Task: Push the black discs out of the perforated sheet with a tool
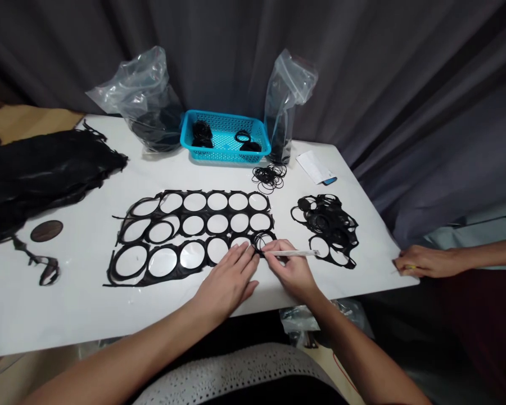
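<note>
Forearms (130, 365) reach over black rubber sheet (147, 261); right hand (289, 270) holds white stick (290, 253).

Black rubber sheet (152, 279), three rows of round holes, flat; thin rubber ring (254, 241) at right end

Black ring sheet (171, 274) on white table (67, 304)

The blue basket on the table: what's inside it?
The blue basket holds small bunches of black rings at its left and a few more at its right, with its blue bottom showing between them. Whatever lies beneath the bunches is covered.
</note>
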### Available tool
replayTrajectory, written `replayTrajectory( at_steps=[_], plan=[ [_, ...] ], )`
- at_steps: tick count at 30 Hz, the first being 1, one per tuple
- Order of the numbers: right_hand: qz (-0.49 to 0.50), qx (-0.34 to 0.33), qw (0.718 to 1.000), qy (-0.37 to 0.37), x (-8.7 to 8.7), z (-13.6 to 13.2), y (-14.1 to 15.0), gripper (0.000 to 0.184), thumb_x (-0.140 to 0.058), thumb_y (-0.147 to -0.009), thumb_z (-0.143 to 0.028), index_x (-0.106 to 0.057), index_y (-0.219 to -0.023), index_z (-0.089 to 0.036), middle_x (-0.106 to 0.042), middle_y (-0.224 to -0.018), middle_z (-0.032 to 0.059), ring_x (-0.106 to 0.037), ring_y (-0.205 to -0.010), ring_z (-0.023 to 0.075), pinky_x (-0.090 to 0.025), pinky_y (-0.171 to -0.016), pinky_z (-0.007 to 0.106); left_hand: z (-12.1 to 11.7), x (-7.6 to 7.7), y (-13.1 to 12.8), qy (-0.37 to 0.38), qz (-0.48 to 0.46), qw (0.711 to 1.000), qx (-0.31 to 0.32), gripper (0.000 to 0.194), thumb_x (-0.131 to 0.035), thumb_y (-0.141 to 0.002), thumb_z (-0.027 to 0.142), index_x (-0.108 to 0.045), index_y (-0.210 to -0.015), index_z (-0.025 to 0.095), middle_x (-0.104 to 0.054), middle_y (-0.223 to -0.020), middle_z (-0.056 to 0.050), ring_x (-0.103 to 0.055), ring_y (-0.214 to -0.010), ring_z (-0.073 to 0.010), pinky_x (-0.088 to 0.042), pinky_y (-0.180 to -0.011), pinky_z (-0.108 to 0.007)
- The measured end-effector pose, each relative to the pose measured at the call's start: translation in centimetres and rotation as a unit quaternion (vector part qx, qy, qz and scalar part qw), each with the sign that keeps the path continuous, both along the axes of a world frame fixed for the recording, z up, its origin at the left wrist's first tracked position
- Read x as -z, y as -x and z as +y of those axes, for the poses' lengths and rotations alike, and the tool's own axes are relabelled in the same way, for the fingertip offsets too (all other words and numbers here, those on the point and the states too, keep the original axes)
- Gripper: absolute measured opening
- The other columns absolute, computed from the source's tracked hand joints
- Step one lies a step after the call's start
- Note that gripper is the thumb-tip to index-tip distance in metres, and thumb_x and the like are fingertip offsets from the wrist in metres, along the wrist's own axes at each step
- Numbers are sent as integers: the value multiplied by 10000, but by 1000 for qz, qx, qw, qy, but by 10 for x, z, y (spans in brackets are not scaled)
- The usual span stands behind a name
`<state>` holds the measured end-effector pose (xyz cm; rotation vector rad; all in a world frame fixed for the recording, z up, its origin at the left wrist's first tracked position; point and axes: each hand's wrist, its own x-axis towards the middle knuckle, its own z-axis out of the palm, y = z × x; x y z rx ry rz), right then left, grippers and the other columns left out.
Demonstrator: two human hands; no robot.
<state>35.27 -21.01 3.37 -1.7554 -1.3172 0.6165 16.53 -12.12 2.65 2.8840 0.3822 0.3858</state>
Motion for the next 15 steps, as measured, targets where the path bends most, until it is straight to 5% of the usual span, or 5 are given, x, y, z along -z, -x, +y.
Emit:
replayTrajectory(
  at_steps=[7,12,15],
  plan=[
    [-115,-30,992,-34,-2,-2,8,151,-535,-965,-206,-582,-827,-244,-715,-999,63,-629,-997,243,-475,-892,411,-2,4,0,16,-12,1000,-4,442,-540,-988,304,-511,-1383,107,-552,-1463,-167,-447,-1424,-316,-367,-1185,-481],
    [-270,-97,956,-54,2,0,2,180,-466,-965,-143,-620,-1015,-221,-702,-1183,114,-589,-1128,286,-398,-941,463,-2,7,1,24,-21,999,-3,452,-560,-977,290,-515,-1387,104,-553,-1467,-159,-452,-1418,-326,-334,-1201,-505],
    [-334,-11,942,-43,-7,13,-36,191,-438,-952,-150,-617,-986,-207,-708,-1088,137,-590,-1047,306,-379,-895,470,-1,7,1,33,-20,999,2,437,-545,-983,289,-524,-1384,115,-551,-1469,-157,-447,-1422,-320,-332,-1200,-513]
  ],
)
